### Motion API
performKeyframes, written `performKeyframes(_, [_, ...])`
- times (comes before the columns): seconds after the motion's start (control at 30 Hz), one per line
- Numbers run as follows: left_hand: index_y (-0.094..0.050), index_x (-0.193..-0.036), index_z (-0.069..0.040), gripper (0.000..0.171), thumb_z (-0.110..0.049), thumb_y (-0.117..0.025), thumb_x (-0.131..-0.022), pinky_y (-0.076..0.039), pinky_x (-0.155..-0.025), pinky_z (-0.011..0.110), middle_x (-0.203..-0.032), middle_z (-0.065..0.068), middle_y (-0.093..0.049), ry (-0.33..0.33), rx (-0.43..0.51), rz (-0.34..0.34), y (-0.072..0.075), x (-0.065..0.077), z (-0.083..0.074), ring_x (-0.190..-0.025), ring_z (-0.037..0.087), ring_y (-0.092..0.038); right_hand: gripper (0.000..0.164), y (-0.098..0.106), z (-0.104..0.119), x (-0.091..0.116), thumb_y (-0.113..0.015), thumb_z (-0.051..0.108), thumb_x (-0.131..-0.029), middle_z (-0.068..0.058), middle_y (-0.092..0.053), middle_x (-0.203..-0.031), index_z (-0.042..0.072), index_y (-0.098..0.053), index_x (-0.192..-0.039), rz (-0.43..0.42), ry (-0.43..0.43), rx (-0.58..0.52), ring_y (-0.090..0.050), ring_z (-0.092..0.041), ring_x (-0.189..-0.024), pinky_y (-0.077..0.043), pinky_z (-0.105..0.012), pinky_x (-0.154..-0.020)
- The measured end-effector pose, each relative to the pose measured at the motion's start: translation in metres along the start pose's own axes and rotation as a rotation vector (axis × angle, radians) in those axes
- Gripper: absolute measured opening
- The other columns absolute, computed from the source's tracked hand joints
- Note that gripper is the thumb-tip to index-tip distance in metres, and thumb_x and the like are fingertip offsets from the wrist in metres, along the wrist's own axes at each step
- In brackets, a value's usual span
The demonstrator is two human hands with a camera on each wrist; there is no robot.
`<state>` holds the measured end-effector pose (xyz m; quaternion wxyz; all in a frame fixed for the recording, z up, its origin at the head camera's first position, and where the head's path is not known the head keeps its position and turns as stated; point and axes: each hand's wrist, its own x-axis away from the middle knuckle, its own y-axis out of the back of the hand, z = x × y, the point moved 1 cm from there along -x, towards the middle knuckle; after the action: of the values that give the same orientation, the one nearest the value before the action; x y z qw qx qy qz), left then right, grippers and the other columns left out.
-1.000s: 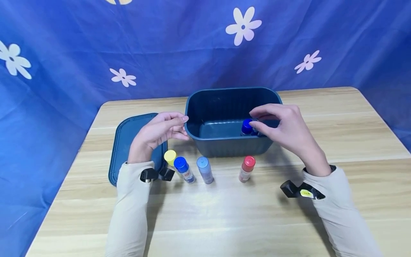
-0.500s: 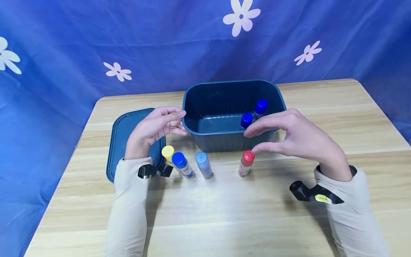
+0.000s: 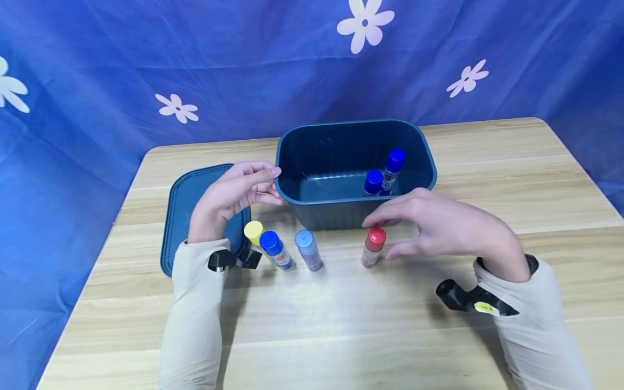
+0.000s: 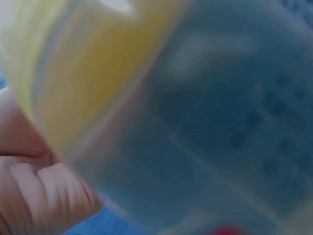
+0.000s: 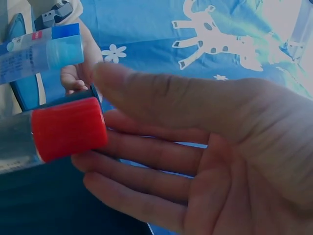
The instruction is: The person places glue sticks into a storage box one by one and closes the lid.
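Note:
A dark teal plastic bin [image 3: 336,214] stands near the table's back, with two blue-capped glue sticks [image 3: 395,160] upright inside at its right end. My left hand [image 3: 236,189] holds the bin's left rim with thumb and curled fingers. In front of the bin, a red-capped glue stick [image 3: 374,248] stands upright; my right hand [image 3: 429,225] reaches around its cap, thumb and fingers apart. The right wrist view shows the red cap [image 5: 71,129] before the spread fingers. Light-blue [image 3: 309,251], blue [image 3: 277,251] and yellow-capped [image 3: 254,232] glue sticks stand further left.
The bin's flat teal lid [image 3: 187,200] lies on the wooden table [image 3: 312,336] at the left, partly under my left hand and forearm. A blue curtain [image 3: 253,65] with white flowers hangs behind the table. The yellow-capped stick fills most of the left wrist view.
My right hand has left the blue-capped glue stick in the bin, come out over the front rim and lowered to the red-capped one. My left hand stays at the rim.

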<state>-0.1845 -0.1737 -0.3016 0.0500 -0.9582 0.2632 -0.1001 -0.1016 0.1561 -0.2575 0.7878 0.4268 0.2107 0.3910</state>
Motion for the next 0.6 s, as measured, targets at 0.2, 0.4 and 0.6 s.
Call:
performKeyframes(0.2, [-0.061,-0.096,0.001,0.015,-0.003,-0.047,-0.1,-0.061,-0.074,0.035,-0.074,0.008,-0.061,0.003,0.023,0.0,-0.0012,0.0025,0.0001,-0.068,0.018,-0.066,0.037,-0.0062,0.0008,-0.0047,-0.078,0.021,-0.083,0.007,-0.067,-0.113,0.016,-0.068,-0.118,0.046,-0.02,-0.014,-0.061,-0.012,-0.098,-0.056,-0.035,-0.085])
performKeyframes(0.4, [-0.061,-0.096,0.0,0.016,-0.003,-0.046,-0.101,-0.06,-0.074,0.035,-0.075,0.007,-0.061,0.001,0.011,0.012,-0.0008,0.0025,-0.0001,-0.069,0.017,-0.066,0.033,-0.0095,-0.001,-0.0069,-0.077,0.015,-0.082,0.006,-0.068,-0.111,0.016,-0.069,-0.115,0.048,-0.01,-0.007,-0.061,-0.011,-0.094,-0.056,-0.036,-0.082])
performKeyframes(0.6, [-0.062,-0.094,-0.003,0.018,-0.004,-0.046,-0.101,-0.06,-0.076,0.037,-0.076,0.008,-0.063,0.005,0.002,0.01,0.0005,0.0015,-0.0011,-0.069,0.017,-0.066,0.031,-0.0094,-0.0052,-0.01,-0.075,0.01,-0.083,0.01,-0.067,-0.107,0.017,-0.069,-0.112,0.045,0.022,-0.007,-0.06,-0.008,-0.09,-0.055,-0.03,-0.079])
